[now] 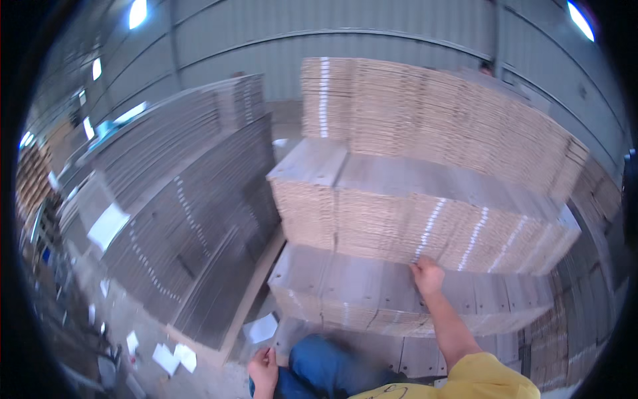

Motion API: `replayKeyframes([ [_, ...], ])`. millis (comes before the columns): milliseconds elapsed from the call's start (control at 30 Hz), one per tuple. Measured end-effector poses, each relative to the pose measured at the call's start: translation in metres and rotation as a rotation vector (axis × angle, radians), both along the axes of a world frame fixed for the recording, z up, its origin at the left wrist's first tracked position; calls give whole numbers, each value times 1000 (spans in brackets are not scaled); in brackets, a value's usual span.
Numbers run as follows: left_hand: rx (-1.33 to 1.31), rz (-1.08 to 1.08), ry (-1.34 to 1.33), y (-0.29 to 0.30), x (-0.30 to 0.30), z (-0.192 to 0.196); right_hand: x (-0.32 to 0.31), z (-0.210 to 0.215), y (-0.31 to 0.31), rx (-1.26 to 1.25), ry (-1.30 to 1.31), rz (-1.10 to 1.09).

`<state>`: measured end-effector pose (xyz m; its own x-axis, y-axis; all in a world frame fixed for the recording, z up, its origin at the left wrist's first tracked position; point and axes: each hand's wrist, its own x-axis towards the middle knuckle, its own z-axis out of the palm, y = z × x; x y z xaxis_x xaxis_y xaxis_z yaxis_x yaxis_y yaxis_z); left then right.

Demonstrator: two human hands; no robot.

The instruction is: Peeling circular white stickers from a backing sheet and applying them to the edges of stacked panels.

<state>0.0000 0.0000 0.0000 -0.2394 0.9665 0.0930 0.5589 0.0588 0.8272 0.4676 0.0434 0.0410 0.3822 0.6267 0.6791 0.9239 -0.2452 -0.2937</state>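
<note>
Our right hand (428, 276) curls at the foot of the white marks (430, 229) on the middle cardboard stack (372, 219), just above it; a light, square touch should spare the edges. Our left hand (264, 369) curls lower left. We cannot tell whether either grips anything.

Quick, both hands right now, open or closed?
Left hand: loosely closed, nothing visible in it.
Right hand: closed beside the middle cardboard stack; any hold cannot be told.
</note>
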Motion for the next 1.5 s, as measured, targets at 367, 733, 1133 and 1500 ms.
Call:
replayKeyframes([
  [367, -9, 25, 133, -31, 8, 2, -71, 22, -47, -127, 513, 541],
  [733, 608, 376, 706, 117, -167, 204, -108, 7, -58, -109, 341, 691],
  [1133, 117, 456, 1237, 198, -272, 245, -104, -6, -57, -95, 306, 612],
  [1500, 401, 567, 1401, 203, -266, 269, -111, 8, -57, -77, 333, 595],
])
